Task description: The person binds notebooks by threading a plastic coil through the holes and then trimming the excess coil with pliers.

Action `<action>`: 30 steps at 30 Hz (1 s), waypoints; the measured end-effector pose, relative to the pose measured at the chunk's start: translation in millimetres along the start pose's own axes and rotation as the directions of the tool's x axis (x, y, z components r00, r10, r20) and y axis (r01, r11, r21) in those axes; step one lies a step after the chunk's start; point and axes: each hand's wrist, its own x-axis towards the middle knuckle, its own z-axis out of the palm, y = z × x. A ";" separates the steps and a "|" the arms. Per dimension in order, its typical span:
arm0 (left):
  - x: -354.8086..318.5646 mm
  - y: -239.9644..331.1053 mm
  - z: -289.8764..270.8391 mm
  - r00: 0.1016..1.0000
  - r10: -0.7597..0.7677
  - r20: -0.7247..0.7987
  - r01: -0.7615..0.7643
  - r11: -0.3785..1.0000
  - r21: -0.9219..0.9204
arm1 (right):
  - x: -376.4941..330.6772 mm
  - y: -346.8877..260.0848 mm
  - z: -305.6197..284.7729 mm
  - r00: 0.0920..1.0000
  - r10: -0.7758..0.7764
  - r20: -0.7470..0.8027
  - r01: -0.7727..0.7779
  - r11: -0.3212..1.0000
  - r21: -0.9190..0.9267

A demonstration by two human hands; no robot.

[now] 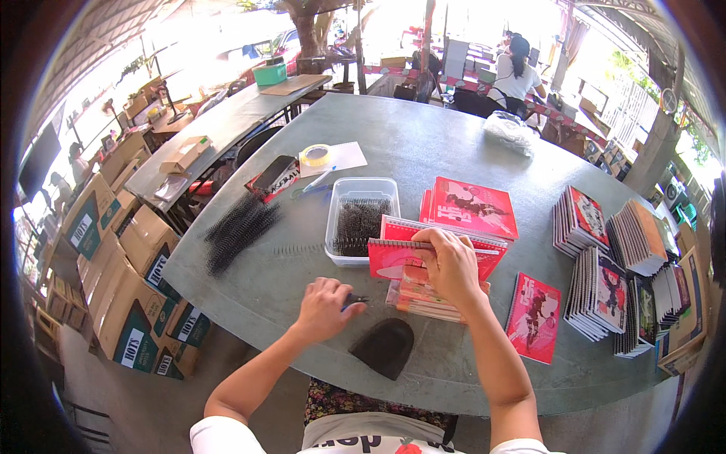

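My right hand (pixel 450 265) grips a red notebook (pixel 387 260) by its upper edge, where a dark spiral binding runs. The notebook is held tilted above the table, just right of a clear plastic tub (pixel 333 248) filled with black binding coils (pixel 361 219). My left hand (pixel 325 309) is closed around small pliers (pixel 355 301) with dark blue handles, their jaws toward the right. Under the held notebook lies a stack of pink and orange covered pads (pixel 431 301), partly hidden by my right hand. A black dome-shaped piece (pixel 383 348) lies near the table's front edge.
Red notebooks (pixel 476 208) are stacked behind my right hand; a single red notebook (pixel 533 318) lies to its right. Spiral notebook stacks (pixel 597 291) line the right side. Loose black coils (pixel 240 227), a tape roll (pixel 315 155) and a pen (pixel 318 179) lie left. Cardboard boxes (pixel 125 280) flank the table.
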 end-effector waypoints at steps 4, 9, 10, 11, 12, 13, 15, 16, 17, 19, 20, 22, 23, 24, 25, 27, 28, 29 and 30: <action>4.0 41.7 1.8 0.983 -0.010 0.185 0.063 0.958 -0.279 | -1.4 4.5 -3.2 0.999 -0.031 -0.010 0.031 1.000 0.000; -12.4 48.9 18.9 0.937 0.004 0.350 0.129 0.925 -0.357 | -3.9 5.4 1.8 0.997 -0.075 -0.015 0.074 0.997 -0.024; -11.9 47.2 17.8 0.937 0.006 0.351 0.129 0.924 -0.361 | -5.4 7.1 4.3 0.994 -0.068 -0.082 0.069 0.998 0.006; -10.2 45.3 14.9 0.919 -0.019 0.393 0.190 0.897 -0.399 | -6.3 8.3 5.3 0.987 -0.060 -0.147 0.066 0.997 0.036; -10.8 42.8 11.9 0.897 -0.048 0.439 0.255 0.868 -0.427 | -5.6 8.8 4.7 0.988 -0.059 -0.145 0.066 0.997 0.040; -13.0 40.0 13.4 0.896 -0.052 0.441 0.259 0.867 -0.425 | -4.4 9.7 2.0 0.994 -0.081 -0.076 0.083 0.996 0.016; -15.6 35.3 18.6 0.919 -0.002 0.394 0.206 0.856 -0.475 | -3.1 8.0 -0.5 0.995 -0.102 -0.008 0.102 0.995 -0.009; -15.1 34.9 18.2 0.919 0.000 0.393 0.203 0.856 -0.475 | -2.4 5.8 -1.0 0.989 -0.148 -0.014 0.147 0.989 -0.024; -14.7 34.5 17.8 0.920 0.005 0.391 0.200 0.853 -0.482 | -1.7 4.7 -1.1 0.981 -0.194 -0.020 0.193 0.980 -0.040; -14.9 34.2 17.8 0.920 0.011 0.393 0.199 0.849 -0.490 | -1.0 6.2 -0.3 0.986 -0.167 0.002 0.167 0.985 -0.048; -14.9 33.7 17.9 0.921 0.014 0.389 0.189 0.857 -0.479 | -0.7 7.2 0.5 0.990 -0.142 0.024 0.143 0.988 -0.057; -15.7 34.0 19.8 0.923 0.022 0.384 0.174 0.866 -0.468 | -0.2 8.0 5.4 0.986 -0.166 -0.010 0.165 0.983 -0.081; -18.3 35.4 22.6 0.918 -0.004 0.397 0.204 0.863 -0.463 | -0.1 7.9 6.5 0.980 -0.193 -0.042 0.188 0.977 -0.104; -19.6 36.8 22.1 0.911 -0.034 0.411 0.237 0.859 -0.455 | 0.6 8.4 6.3 0.980 -0.193 -0.043 0.188 0.977 -0.100; -19.0 37.8 20.2 0.910 -0.036 0.412 0.239 0.860 -0.452 | 1.7 9.5 5.2 0.982 -0.190 -0.020 0.188 0.980 -0.058; -12.0 41.4 10.6 0.899 -0.022 0.438 0.282 0.794 -0.538 | 1.7 10.4 5.6 0.983 -0.185 0.000 0.185 0.983 -0.015; -0.2 48.1 -3.1 0.949 -0.071 0.309 0.247 0.774 -0.583 | 0.7 14.3 5.2 0.984 -0.178 -0.025 0.179 0.984 0.009; 14.6 56.1 -24.1 0.976 -0.124 0.180 0.211 0.754 -0.622 | -1.3 18.0 5.3 0.985 -0.167 -0.048 0.169 0.985 0.035; 34.3 63.5 -49.8 0.974 -0.222 -0.043 0.137 0.730 -0.670 | -3.2 19.4 3.3 0.988 -0.148 -0.050 0.150 0.988 0.029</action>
